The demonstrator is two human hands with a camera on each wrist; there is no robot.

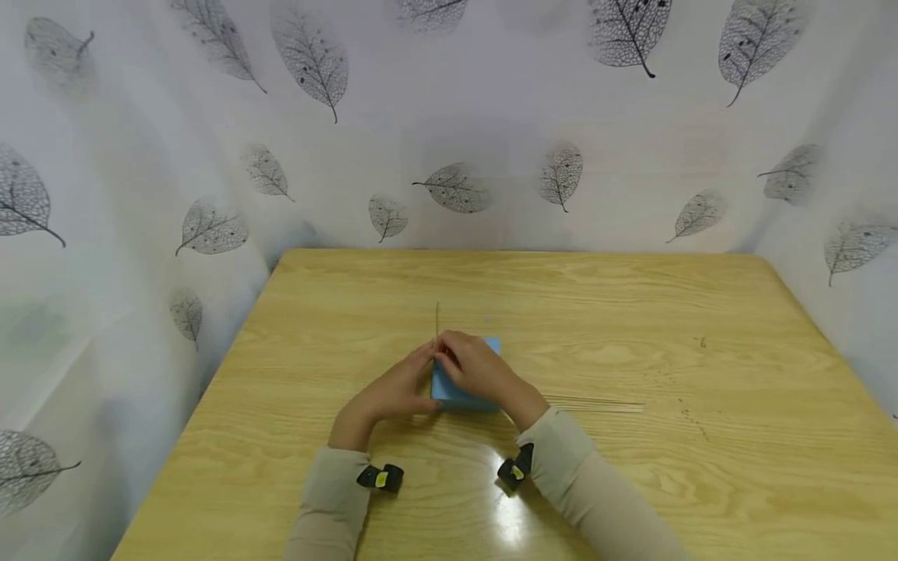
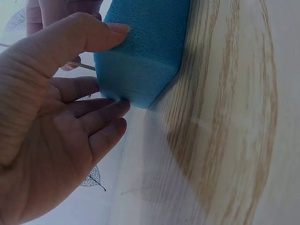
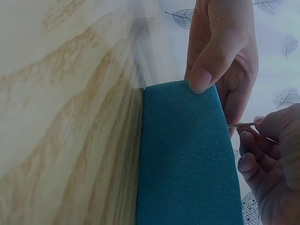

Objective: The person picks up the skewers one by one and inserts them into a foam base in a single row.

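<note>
A blue foam block (image 1: 464, 393) stands on the wooden table in front of the person. My left hand (image 1: 391, 391) holds its left end, the thumb (image 2: 117, 35) on one face and the fingers around the other side. Between thumb and fingertips, my right hand (image 1: 484, 370) pinches a thin wooden stick (image 1: 437, 315). In the right wrist view, one end of that stick (image 3: 241, 124) meets the upper side of the foam block (image 3: 185, 154). The stick's other end points away towards the back of the table.
Several thin sticks (image 1: 596, 403) lie on the table (image 1: 617, 312) to the right, partly behind the right forearm. Small dark marks (image 1: 691, 417) dot the tabletop farther right. A pale curtain with leaf prints (image 1: 491, 117) hangs along the back and sides.
</note>
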